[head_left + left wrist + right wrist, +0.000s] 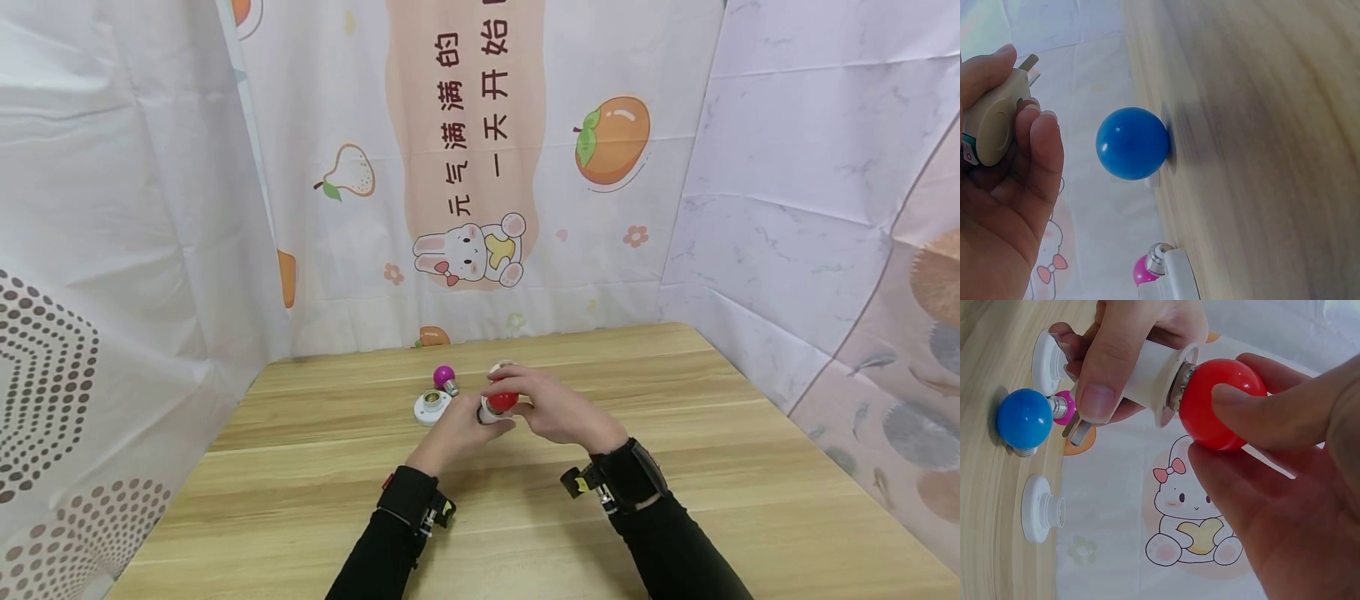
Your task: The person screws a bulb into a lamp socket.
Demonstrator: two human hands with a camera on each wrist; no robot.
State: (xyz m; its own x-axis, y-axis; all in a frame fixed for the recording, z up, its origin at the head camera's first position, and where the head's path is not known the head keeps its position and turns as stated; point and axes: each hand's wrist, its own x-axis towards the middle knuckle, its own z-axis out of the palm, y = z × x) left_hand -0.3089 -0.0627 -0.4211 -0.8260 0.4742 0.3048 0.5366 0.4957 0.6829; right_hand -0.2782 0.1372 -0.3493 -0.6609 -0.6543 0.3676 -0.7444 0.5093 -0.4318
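Observation:
My left hand point(456, 429) grips a white plug-in lamp holder point(1149, 376) with metal prongs point(1079, 432) at its rear end. With thumb and fingers my right hand point(558, 407) holds a red bulb point(1216, 403) at the mouth of that holder. Some of the bulb's metal screw base shows at the rim; how deep it sits I cannot tell. Below the hands a blue bulb point(1132, 144) rests on the table, hidden in the head view.
A round white lamp base point(424, 410) lies left of my left hand, with a magenta bulb point(444, 377) just behind it. Another white lamp base point(1036, 509) is on the wooden table point(300, 500), mostly behind my right hand. Printed curtains point(337, 275) stand around the table.

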